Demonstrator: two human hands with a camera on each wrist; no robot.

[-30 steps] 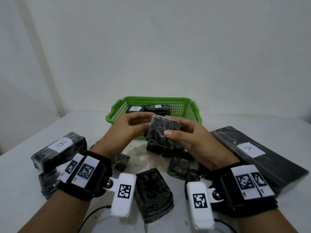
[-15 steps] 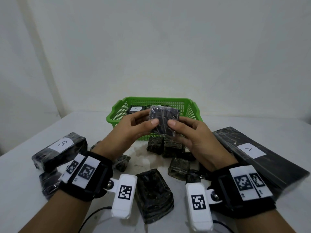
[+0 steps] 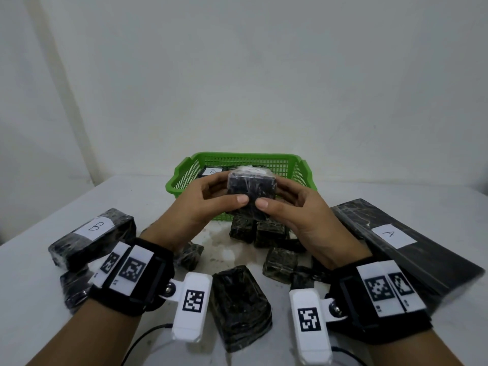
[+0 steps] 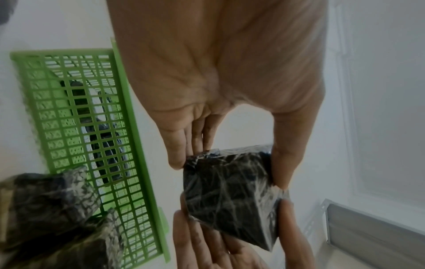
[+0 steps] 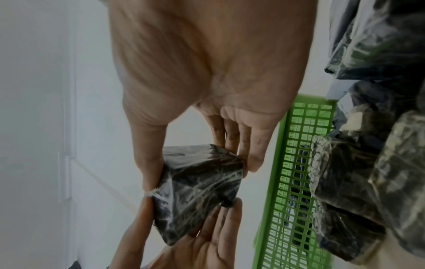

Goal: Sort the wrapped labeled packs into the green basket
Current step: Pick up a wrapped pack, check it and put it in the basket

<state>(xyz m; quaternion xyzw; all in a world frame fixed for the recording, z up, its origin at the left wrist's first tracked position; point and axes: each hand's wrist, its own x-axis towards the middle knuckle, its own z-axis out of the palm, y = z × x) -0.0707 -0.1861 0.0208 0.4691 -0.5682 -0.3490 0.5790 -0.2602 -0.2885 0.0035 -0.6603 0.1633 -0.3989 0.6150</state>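
Observation:
I hold a small black plastic-wrapped pack point(image 3: 250, 190) in both hands, just above the near rim of the green basket point(image 3: 182, 178). A white label shows on the pack's top face. My left hand point(image 3: 229, 190) pinches its left side between thumb and fingers. My right hand point(image 3: 273, 195) pinches the right side the same way. The left wrist view shows the pack point(image 4: 230, 191) held beside the basket wall point(image 4: 138, 145). In the right wrist view the pack point(image 5: 200, 191) is also next to the basket point(image 5: 282, 163). Inside the basket lies a pack labelled B point(image 3: 212, 170).
A long pack labelled B point(image 3: 92, 233) lies on the white table point(image 3: 369, 191) at the left. A large flat pack labelled A point(image 3: 396, 241) lies at the right. Several small wrapped packs point(image 3: 264, 228) sit under my hands, and a bigger one point(image 3: 240, 305) lies between my wrists.
Both hands have lifted the small pack up and away from me toward the basket. They turned it, so its white label now faces up.

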